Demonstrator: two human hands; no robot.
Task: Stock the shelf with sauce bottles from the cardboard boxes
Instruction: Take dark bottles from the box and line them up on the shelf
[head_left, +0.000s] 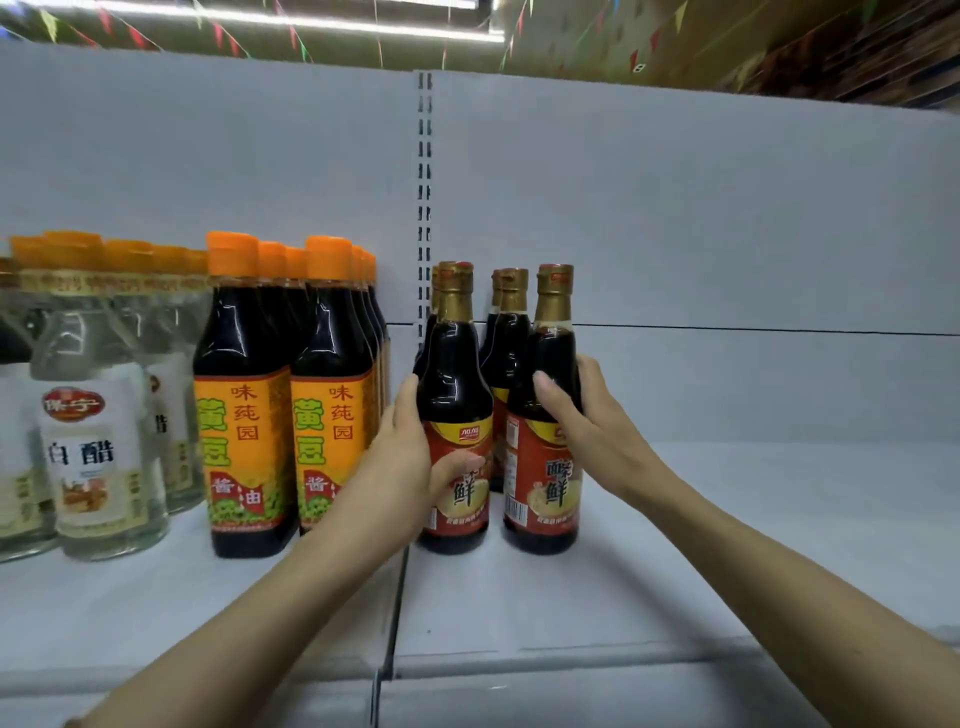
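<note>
Two front sauce bottles (454, 415) stand mid-shelf (727, 545), more behind them; soy bottles (244, 415) left, vinegar bottles (93, 441) at the left edge.

**A shop aisle, shown by its shelving and stock**

A retail shop is indicated. A white metal shelf (675, 545) is backed by white panels, joined at a slotted upright (425, 208) of the kind used in store gondolas. Identical goods are lined up in rows front to back: dark sauce bottles with gold caps (514, 364), orange-capped soy sauce bottles (244, 415) and clear vinegar bottles (98, 441). Coloured bunting flags (296, 36) and strip lighting (311, 21) are seen overhead.
</note>
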